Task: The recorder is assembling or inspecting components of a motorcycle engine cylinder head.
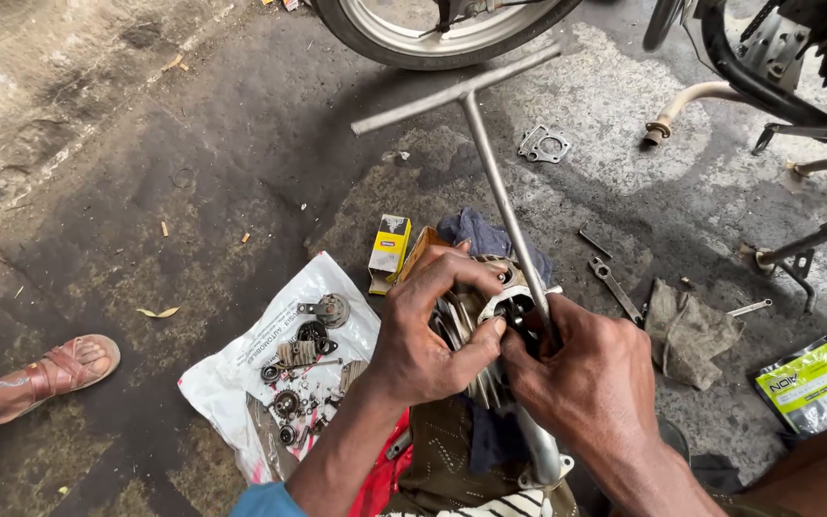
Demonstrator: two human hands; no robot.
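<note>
Both hands work close below the camera: left hand [423, 335] clasps a finned grey metal engine cylinder [476, 330], right hand [581, 378] closes around the long steel T-handle wrench [500, 191] seated on it. Likely mid-bolt; turning needs steadiness. Small parts on a white plastic bag [279, 359] lie left, a greasy rag [686, 330] right.

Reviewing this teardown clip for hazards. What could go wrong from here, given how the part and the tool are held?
1. The finned metal engine part is held only by the left hand, off the ground; the long steel T-handle wrench in the right hand could slip and hit the fingers.
2. Small gears and bearings lie loose on the white plastic bag; a knock may scatter them across the dirty concrete floor.
</note>
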